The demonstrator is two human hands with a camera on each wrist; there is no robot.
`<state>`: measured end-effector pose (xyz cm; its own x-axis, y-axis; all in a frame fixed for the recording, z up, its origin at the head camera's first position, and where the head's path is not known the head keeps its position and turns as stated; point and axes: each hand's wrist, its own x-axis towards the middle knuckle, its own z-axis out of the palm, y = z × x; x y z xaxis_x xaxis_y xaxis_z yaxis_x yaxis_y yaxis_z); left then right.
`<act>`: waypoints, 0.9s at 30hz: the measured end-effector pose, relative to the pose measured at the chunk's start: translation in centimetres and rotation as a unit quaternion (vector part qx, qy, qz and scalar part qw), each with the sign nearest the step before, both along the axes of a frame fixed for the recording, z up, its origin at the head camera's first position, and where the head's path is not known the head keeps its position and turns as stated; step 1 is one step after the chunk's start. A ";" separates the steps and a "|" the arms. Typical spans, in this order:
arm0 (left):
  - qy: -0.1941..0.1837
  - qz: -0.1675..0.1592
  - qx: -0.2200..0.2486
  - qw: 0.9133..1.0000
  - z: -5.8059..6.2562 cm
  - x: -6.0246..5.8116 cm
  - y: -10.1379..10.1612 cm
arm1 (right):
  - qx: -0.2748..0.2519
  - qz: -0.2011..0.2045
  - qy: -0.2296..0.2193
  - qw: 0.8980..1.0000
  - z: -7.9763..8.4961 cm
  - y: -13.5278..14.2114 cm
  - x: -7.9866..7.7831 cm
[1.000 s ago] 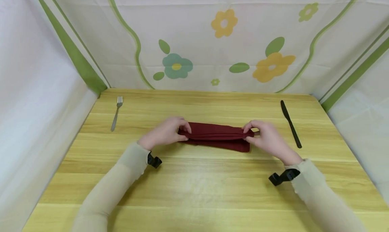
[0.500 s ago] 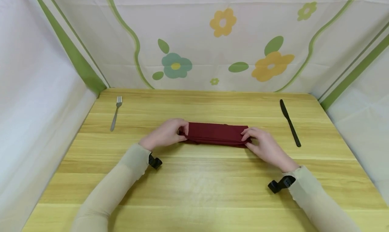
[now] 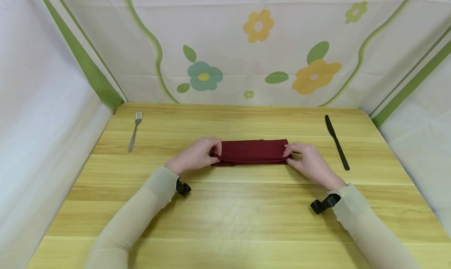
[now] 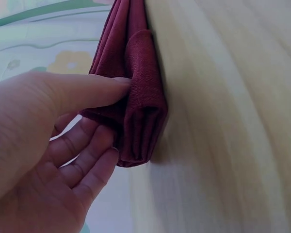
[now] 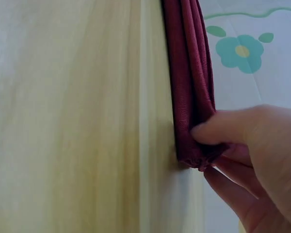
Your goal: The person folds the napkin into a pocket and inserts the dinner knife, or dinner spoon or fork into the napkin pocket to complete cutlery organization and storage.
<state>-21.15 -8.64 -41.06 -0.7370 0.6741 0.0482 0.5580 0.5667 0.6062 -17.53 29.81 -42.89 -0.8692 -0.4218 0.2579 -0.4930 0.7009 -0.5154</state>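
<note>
A dark red cloth napkin point(image 3: 253, 150), folded into a long narrow strip, lies across the middle of the table. At its left end my left hand point(image 3: 201, 153) pinches the upper layers between thumb and fingers; the left wrist view shows stacked folds of the napkin point(image 4: 144, 97) beside the thumb. My right hand point(image 3: 308, 161) pinches the opposite end. In the right wrist view the thumb of the right hand point(image 5: 262, 155) presses into the gap between the layers, and the other fingers lie behind the cloth.
A silver fork point(image 3: 135, 132) lies at the back left of the wooden table point(image 3: 225, 222). On the right is a black knife point(image 3: 337, 143), close beyond my right hand. White fabric with printed flowers point(image 3: 225, 46) hangs behind the table and along both sides.
The napkin's upper layer has come down toward me over the lower flap, so the strip looks narrower. Its right end has shifted slightly away from me. Both hands stay at the ends.
</note>
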 end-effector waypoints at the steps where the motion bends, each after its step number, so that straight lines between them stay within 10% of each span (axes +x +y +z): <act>1: -0.006 0.003 0.001 1.000 0.0 0.1 0.0 | 0.001 0.000 -0.004 1.000 0.0 0.0 0.0; 27: -0.015 -0.017 0.007 1.000 -0.2 0.4 0.1 | 0.029 0.016 0.003 0.999 0.4 0.5 -0.5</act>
